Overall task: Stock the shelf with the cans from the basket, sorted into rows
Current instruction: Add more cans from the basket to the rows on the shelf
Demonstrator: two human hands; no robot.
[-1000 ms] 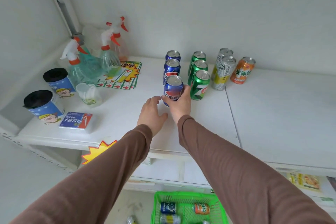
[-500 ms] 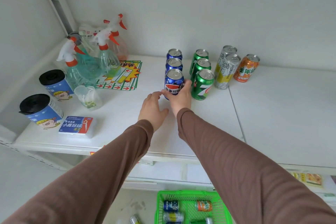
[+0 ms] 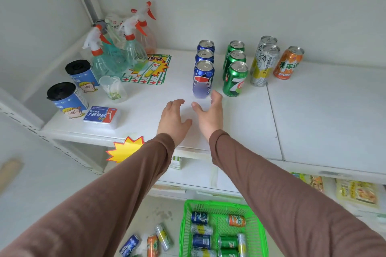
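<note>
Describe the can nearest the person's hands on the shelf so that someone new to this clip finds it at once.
On the white shelf four rows of cans run back toward the wall. Take the leftmost, blue row; the front blue can stands upright just beyond the right hand. Unlike the two behind it, its red, white and blue logo shows fully.

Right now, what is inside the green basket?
The green basket holds cans lying on their sides: blue, orange, green, silver-yellow. The right arm and frame edge hide the rest.

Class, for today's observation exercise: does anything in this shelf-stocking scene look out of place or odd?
Yes. Three cans lie on their sides on the floor, left of the green basket, neither in it nor on the shelf. The shelved cans stand upright in neat rows.
</note>
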